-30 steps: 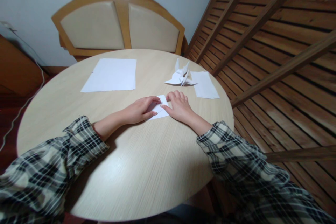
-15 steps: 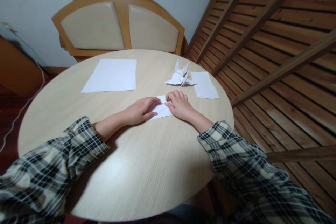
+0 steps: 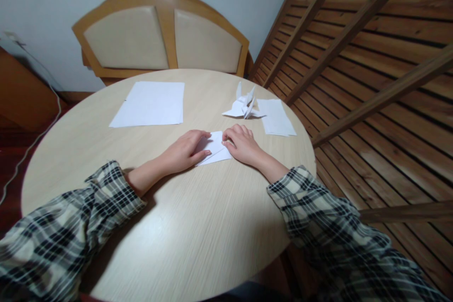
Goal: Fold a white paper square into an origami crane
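Note:
A small folded sheet of white paper [image 3: 216,144] lies on the round table, with a slanting fold line across it. My left hand [image 3: 186,151] rests over its left end, thumb and fingers spread apart on the paper. At the right end my right hand [image 3: 244,144] has its fingers curled, with thumb and forefinger pinching the paper's edge. The hands cover both ends of the sheet. Just beyond my right hand stands a white origami crane [image 3: 244,104].
A stack of white sheets [image 3: 150,104] lies at the far left of the pale wooden table [image 3: 170,240]. Smaller white papers [image 3: 276,118] lie right of the crane. Behind the table is a padded chair back [image 3: 170,33]; wooden slats [image 3: 371,80] rise at the right.
My left hand has slid slightly left, so more of the folded paper shows between the hands. My right hand stays at the paper's right edge. The view has shifted a little.

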Demonstrator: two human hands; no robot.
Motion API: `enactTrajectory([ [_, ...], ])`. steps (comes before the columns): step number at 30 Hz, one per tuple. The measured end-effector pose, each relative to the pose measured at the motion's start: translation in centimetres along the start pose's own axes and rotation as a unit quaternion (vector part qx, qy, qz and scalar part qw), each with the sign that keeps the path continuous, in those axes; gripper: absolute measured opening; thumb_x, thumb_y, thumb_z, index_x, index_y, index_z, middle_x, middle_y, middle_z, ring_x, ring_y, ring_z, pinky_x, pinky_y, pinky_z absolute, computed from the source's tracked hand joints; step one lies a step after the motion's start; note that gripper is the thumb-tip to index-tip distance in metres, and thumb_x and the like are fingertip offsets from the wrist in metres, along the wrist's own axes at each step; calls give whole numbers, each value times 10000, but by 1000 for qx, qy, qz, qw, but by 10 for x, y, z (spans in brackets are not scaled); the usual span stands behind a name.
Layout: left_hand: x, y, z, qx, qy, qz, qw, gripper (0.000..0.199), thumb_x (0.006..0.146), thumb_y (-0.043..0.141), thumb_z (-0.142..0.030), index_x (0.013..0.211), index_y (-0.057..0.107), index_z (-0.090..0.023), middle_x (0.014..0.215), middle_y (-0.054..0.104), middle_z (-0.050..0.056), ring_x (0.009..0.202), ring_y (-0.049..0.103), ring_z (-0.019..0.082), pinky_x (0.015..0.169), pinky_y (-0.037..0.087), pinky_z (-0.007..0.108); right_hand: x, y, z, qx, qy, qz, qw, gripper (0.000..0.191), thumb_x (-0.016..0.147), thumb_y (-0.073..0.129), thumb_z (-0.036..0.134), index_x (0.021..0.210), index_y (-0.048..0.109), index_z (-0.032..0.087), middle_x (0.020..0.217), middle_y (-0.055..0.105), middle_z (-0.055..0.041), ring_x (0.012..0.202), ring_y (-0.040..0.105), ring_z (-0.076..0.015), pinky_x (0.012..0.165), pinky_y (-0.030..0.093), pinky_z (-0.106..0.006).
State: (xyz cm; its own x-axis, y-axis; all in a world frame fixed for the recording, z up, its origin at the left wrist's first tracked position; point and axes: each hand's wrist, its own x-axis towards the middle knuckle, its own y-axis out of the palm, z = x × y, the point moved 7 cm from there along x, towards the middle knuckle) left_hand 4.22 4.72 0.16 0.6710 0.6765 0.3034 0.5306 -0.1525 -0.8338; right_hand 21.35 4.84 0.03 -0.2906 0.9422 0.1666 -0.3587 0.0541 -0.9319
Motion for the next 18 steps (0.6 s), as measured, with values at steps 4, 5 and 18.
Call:
enactTrajectory([
  [4, 1, 0, 4, 12, 5, -6, 1000, 487, 948, 582, -465, 1332, 500, -178, 1357, 592, 172, 1268, 550, 318, 1087, 440, 526, -1, 0, 0, 6, -12, -6, 1000, 141, 965, 524, 258, 1037, 645, 246, 1126, 596, -82, 1136, 489, -278, 984, 346, -431],
  [5, 2, 1, 4, 18, 13, -1, 1000, 474, 948, 582, -465, 1321, 511, -180, 1367, 587, 168, 1288, 536, 318, 1101, 427, 527, -2, -1, 1, 9, -17, -10, 1000, 162, 967, 522, 253, 1059, 655, 252, 1122, 595, -80, 1133, 489, -275, 983, 345, -426],
  [18, 0, 7, 5, 54, 0, 45, 998, 425, 985, 533, -475, 1256, 579, -151, 1431, 555, 191, 1356, 481, 324, 1130, 390, 522, -7, -9, 20, -22, -99, -35, 994, 236, 970, 546, 263, 1044, 768, 291, 1059, 612, -62, 1070, 495, -252, 931, 315, -409],
])
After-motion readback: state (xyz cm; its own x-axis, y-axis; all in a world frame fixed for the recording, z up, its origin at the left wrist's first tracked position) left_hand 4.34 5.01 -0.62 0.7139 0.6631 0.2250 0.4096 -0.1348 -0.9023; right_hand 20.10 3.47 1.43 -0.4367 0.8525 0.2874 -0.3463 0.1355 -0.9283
